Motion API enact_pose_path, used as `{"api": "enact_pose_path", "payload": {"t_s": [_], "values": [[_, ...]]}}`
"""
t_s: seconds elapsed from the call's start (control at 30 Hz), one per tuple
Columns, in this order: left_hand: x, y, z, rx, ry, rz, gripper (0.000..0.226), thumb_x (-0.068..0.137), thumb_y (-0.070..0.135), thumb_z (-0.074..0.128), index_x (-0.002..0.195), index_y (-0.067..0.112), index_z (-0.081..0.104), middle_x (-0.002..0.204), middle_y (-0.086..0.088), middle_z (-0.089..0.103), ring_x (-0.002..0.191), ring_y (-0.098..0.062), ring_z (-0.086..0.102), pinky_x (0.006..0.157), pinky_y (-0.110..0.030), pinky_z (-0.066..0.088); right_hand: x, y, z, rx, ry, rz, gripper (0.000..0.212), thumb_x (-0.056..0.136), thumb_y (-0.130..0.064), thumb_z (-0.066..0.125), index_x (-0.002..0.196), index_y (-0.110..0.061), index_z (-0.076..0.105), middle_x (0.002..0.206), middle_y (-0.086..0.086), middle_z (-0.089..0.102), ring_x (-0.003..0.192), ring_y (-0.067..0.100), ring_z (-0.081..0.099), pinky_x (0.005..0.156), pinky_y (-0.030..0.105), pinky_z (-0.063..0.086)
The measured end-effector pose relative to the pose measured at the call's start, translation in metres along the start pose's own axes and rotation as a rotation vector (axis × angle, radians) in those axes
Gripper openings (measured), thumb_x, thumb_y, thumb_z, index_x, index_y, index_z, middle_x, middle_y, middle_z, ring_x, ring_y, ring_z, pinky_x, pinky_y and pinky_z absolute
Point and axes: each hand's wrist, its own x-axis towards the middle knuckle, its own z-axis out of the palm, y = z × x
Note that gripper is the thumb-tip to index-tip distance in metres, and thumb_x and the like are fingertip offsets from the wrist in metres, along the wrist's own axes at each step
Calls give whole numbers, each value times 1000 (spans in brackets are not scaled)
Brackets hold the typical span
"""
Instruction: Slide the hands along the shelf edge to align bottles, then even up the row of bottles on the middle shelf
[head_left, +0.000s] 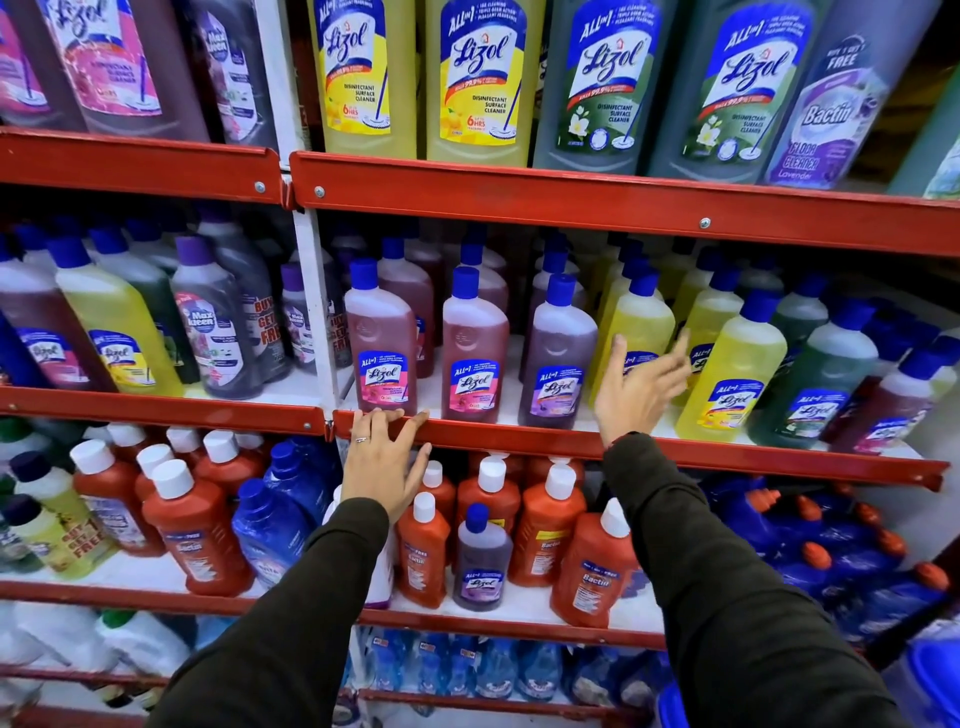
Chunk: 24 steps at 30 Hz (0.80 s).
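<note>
My left hand (383, 462) is spread flat, its fingertips resting on the red front lip of the middle shelf (519, 441), just below a pink Lizol bottle (382, 343). A ring sits on one finger. My right hand (639, 387) is raised with its fingers straight and slightly blurred, in front of a yellow Lizol bottle (636, 322) and next to a purple Lizol bottle (558, 358). It holds nothing. Both arms wear dark sleeves.
Red metal shelving holds rows of cleaner bottles. Large yellow Lizol bottles (480, 78) and green ones (602, 83) stand on the top shelf. Orange Bactin bottles (597, 561) and a small purple Lizol bottle (482, 561) fill the lower shelf. Blue bottles (831, 545) lie at the right.
</note>
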Motion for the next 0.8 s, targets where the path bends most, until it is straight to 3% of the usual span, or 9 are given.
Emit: {"api": "enact_pose_path", "payload": {"t_s": [0.13,0.23,0.43,0.57,0.8], "values": [[0,3,-1,-7,-1,-18,49,93,43,50,134,18,60,122,-18,62,119,-41,53,98,-53,51,35,11,3,-82,-275,192,115,77,-61,69,156,-2,11,153,24,31,141,40,34,113,47,34],[0,4,-1,-12,6,-31,43,96,39,57,132,17,61,121,-19,62,119,-41,53,95,-52,54,49,14,10,-62,-425,272,118,75,-52,77,154,2,8,151,23,39,138,39,43,111,46,41],[0,8,-1,-23,3,-48,43,93,33,69,132,15,62,122,-20,62,120,-42,53,94,-52,54,50,24,15,-13,-386,241,108,72,-39,83,147,4,18,137,24,52,126,39,55,104,47,49],[2,8,0,-35,15,-56,42,94,33,69,131,15,62,123,-20,61,121,-42,52,91,-51,55,41,29,7,-18,-346,161,93,70,-38,85,136,1,32,133,22,56,123,38,57,100,46,52],[3,6,4,-21,5,-60,42,94,34,67,132,16,62,125,-19,60,122,-41,52,92,-52,55,24,32,-11,-36,-326,59,92,71,-43,81,136,2,33,131,20,55,123,36,55,97,38,50]]}}
